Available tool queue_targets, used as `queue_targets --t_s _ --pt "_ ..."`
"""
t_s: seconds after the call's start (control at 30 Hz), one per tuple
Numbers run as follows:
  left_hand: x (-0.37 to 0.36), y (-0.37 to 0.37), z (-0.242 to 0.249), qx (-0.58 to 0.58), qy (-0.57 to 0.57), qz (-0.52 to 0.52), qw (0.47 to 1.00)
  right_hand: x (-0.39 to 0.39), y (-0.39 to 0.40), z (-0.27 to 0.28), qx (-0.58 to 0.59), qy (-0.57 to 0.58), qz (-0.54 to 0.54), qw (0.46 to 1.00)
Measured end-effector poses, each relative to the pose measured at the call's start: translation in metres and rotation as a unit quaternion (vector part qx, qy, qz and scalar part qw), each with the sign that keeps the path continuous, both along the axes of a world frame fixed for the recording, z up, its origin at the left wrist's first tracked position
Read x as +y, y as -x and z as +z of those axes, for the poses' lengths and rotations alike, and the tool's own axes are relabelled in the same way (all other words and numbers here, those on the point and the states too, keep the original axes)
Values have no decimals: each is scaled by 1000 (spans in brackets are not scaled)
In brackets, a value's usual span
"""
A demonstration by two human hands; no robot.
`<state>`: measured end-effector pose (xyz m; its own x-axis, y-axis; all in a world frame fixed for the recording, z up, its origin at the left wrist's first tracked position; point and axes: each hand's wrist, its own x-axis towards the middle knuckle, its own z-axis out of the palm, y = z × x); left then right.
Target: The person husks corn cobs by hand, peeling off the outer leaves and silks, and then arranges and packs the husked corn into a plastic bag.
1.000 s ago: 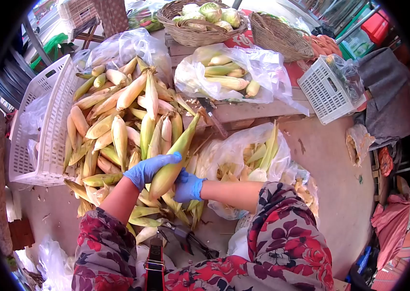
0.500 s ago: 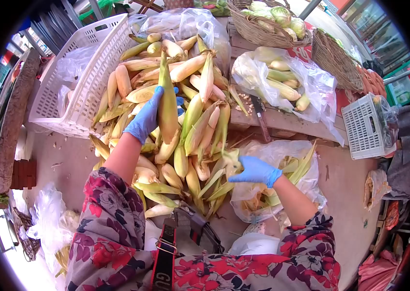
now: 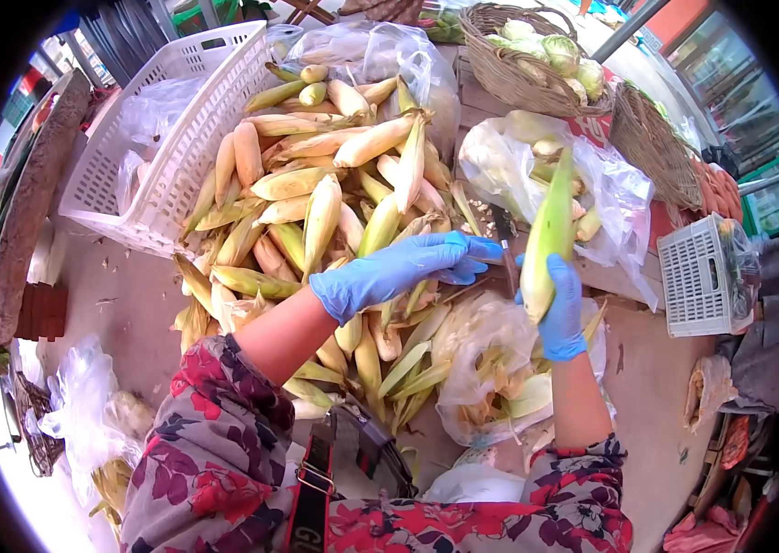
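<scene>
My right hand (image 3: pixel 561 313), in a blue glove, is closed around the lower end of a green-husked ear of corn (image 3: pixel 550 230) held upright with its tip pointing up. My left hand (image 3: pixel 408 267), also gloved in blue, reaches across to the right with fingers stretched out, their tips beside a knife (image 3: pixel 511 269) and short of the corn. Beneath it spreads a big pile of unhusked corn ears (image 3: pixel 323 221). A clear plastic bag (image 3: pixel 463 396) holding peeled husks lies below the right hand.
A white slatted crate (image 3: pixel 164 207) stands left of the pile. On the wooden pallet, more corn fills a plastic bag (image 3: pixel 495 157). Behind are a wicker basket (image 3: pixel 500 69) of cabbages and another wicker basket (image 3: pixel 652 147). A smaller white crate (image 3: pixel 691 276) sits at right.
The left hand has let go of the ear it held and swung right. My right hand has moved up and now holds an ear of corn instead of the husk piece.
</scene>
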<state>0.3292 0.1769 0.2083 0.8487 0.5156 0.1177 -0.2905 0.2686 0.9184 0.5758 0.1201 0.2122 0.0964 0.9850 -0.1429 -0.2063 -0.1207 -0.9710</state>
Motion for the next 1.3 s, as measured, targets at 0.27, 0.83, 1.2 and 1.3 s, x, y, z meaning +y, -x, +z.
queue_targets --t_s 0.27,0.83,1.2,1.3 --pt "48 46 -68 172 169 243 939 154 -160 -10 154 164 -31 974" --pt "41 293 -198 698 -67 477 529 119 -58 -70 -388 -129 -128 903" --pt "22 309 -138 696 -10 179 695 92 72 -83 -466 -289 9 836" --pt "27 337 -146 647 75 236 721 81 135 -76 -499 -380 130 768"
